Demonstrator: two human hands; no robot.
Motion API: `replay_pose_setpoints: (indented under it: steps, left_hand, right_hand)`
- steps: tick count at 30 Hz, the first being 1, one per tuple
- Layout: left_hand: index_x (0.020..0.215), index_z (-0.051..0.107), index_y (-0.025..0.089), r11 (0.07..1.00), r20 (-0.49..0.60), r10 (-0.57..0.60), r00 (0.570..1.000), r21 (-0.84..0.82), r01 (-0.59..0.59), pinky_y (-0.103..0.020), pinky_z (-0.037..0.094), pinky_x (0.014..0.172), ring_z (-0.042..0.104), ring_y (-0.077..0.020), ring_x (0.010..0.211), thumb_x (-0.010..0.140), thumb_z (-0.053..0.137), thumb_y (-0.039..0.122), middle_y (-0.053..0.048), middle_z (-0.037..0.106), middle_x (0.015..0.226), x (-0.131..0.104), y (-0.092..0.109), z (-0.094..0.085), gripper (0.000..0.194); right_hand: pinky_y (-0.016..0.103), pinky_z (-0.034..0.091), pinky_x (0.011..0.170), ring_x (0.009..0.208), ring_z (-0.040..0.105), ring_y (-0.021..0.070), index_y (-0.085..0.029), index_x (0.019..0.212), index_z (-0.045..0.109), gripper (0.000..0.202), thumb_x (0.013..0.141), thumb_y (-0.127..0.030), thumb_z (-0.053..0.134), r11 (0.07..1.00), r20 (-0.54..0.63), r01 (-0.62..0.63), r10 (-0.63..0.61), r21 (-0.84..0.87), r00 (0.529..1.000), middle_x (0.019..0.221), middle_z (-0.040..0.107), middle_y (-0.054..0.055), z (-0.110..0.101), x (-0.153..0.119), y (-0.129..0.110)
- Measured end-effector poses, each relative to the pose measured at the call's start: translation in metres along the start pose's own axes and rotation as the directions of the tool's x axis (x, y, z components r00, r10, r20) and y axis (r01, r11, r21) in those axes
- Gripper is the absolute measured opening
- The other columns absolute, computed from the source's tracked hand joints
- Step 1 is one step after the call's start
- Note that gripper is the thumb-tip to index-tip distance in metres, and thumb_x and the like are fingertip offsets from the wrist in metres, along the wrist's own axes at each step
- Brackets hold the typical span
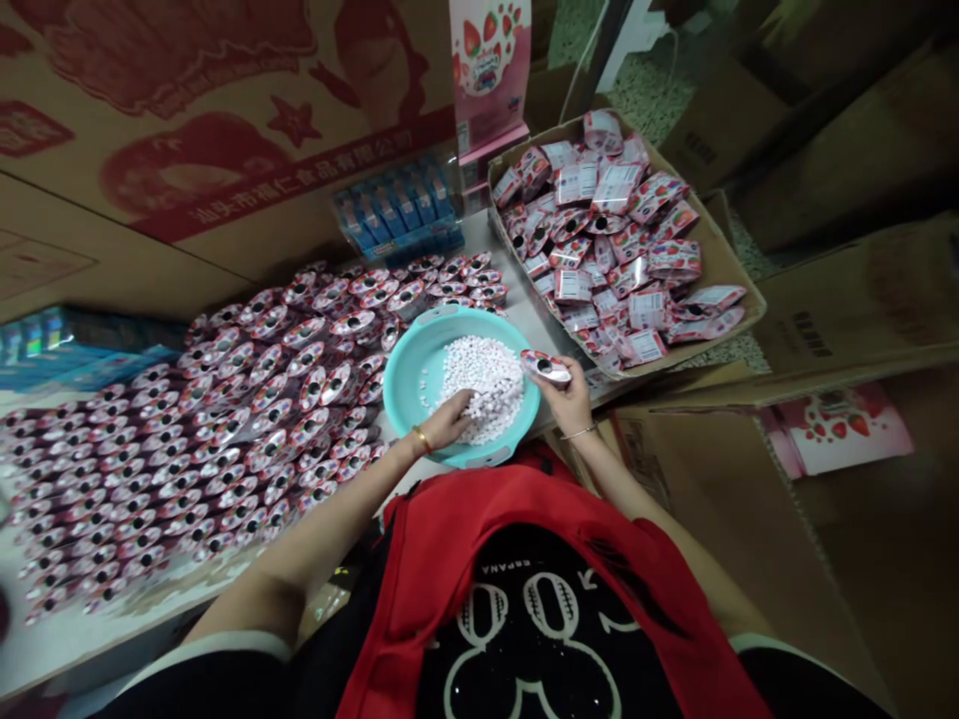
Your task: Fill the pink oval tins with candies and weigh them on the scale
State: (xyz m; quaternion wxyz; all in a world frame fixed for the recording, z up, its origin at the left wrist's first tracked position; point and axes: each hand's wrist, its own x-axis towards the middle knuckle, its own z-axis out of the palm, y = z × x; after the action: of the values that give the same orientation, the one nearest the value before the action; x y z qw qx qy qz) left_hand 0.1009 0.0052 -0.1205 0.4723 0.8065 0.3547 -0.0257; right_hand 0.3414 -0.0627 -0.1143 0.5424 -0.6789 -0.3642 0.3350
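- Head view: left hand (450, 421) back-up in the teal basin (409, 374), best kept low, I judge, against spilling; its fingertips are hidden among white pellets (479, 369), so I cannot tell whether they grip any.
- Right hand (572, 401), raised by the right rim, fingers closed on an oval pack (545, 366), best held level and unsqueezed.
- Similar packs (306, 333) line the bench (528, 308) leftward; farther right, a carton (723, 255) holds jumbled ones.

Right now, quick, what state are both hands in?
Left hand: at the white pieces in the basin; grip cannot be told.
Right hand: closed on a small printed pack.
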Motion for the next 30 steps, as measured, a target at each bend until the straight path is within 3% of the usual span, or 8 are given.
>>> replay_pose_setpoints:
  steps: [5,9,13,17,21,25,28,30]
  left_hand:
    - [0.116,0.043,0.017,0.994,-0.016,0.092,0.996,0.064,-0.091,-0.031,0.043,0.091,0.053,-0.0183,0.098,0.085,0.045,0.021,-0.009,0.056,0.11,-0.017,0.021,-0.056,0.032]
    - [0.109,0.049,0.016,0.972,0.079,0.079,0.994,0.216,-0.095,-0.029,0.044,0.085,0.054,-0.018,0.092,0.082,0.045,0.017,-0.009,0.057,0.102,-0.018,0.045,-0.084,0.027]
    - [0.108,0.051,0.015,0.918,0.151,-0.075,0.986,0.396,0.009,-0.031,0.045,0.081,0.057,-0.02,0.09,0.077,0.043,0.006,-0.01,0.057,0.101,-0.012,0.074,-0.093,0.033]
    - [0.119,0.046,0.013,0.791,0.148,-0.253,0.956,0.601,0.116,-0.033,0.047,0.074,0.061,-0.0218,0.082,0.077,0.044,0.004,-0.013,0.053,0.108,-0.008,0.108,-0.093,0.043]
    - [0.133,0.035,0.014,0.758,0.125,-0.239,0.963,0.643,0.105,-0.035,0.048,0.075,0.063,-0.0217,0.082,0.082,0.038,0.005,-0.017,0.048,0.116,-0.01,0.131,-0.094,0.052]
    - [0.126,0.042,0.015,0.796,0.049,-0.202,0.978,0.59,0.135,-0.033,0.047,0.079,0.06,-0.0208,0.085,0.084,0.037,0.009,-0.011,0.054,0.105,-0.017,0.117,-0.102,0.043]
    - [0.114,0.049,0.016,0.897,-0.107,-0.087,0.99,0.423,0.124,-0.033,0.045,0.084,0.057,-0.0205,0.09,0.087,0.045,0.02,-0.009,0.056,0.101,-0.019,0.087,-0.103,0.028]
    - [0.11,0.05,0.016,0.958,-0.229,0.011,0.973,0.281,0.056,-0.033,0.045,0.085,0.055,-0.0207,0.091,0.086,0.053,0.033,-0.008,0.055,0.098,-0.018,0.068,-0.093,0.03]
  right_hand:
    - [0.041,0.046,0.09,0.099,0.058,0.0249,-0.022,0.107,0.057,0.031,0.077,-0.027,0.063,0.941,0.167,0.238,-0.201,-0.242,0.965,0.104,0.062,0.009,0.003,-0.003,-0.003]
    - [0.044,0.044,0.093,0.105,0.055,0.0273,-0.022,0.111,0.057,0.033,0.078,-0.019,0.057,0.885,0.299,0.377,-0.294,-0.274,0.908,0.109,0.062,0.01,0.022,-0.007,-0.005]
    - [0.045,0.044,0.095,0.108,0.054,0.0276,-0.023,0.113,0.057,0.038,0.076,-0.013,0.053,0.855,0.38,0.441,-0.326,-0.272,0.866,0.111,0.061,0.01,0.037,-0.012,-0.007]
    - [0.044,0.044,0.095,0.107,0.054,0.027,-0.023,0.112,0.056,0.04,0.075,-0.011,0.051,0.857,0.411,0.443,-0.315,-0.264,0.855,0.11,0.061,0.01,0.044,-0.016,-0.007]
    - [0.043,0.045,0.094,0.105,0.055,0.0258,-0.021,0.109,0.056,0.036,0.075,-0.012,0.052,0.883,0.381,0.417,-0.317,-0.214,0.868,0.108,0.062,0.01,0.047,-0.016,-0.001]
    - [0.042,0.045,0.094,0.105,0.057,0.0249,-0.021,0.108,0.055,0.031,0.077,-0.017,0.055,0.923,0.325,0.339,-0.27,-0.18,0.906,0.108,0.062,0.009,0.045,-0.015,0.002]
    - [0.039,0.046,0.091,0.102,0.058,0.0237,-0.021,0.107,0.055,0.03,0.078,-0.024,0.06,0.961,0.303,0.244,-0.196,-0.127,0.933,0.107,0.062,0.008,0.041,-0.015,0.0]
    - [0.036,0.047,0.088,0.098,0.06,0.0222,-0.021,0.106,0.055,0.03,0.077,-0.027,0.063,0.982,0.329,0.18,-0.149,-0.064,0.933,0.105,0.063,0.007,0.039,-0.015,-0.004]
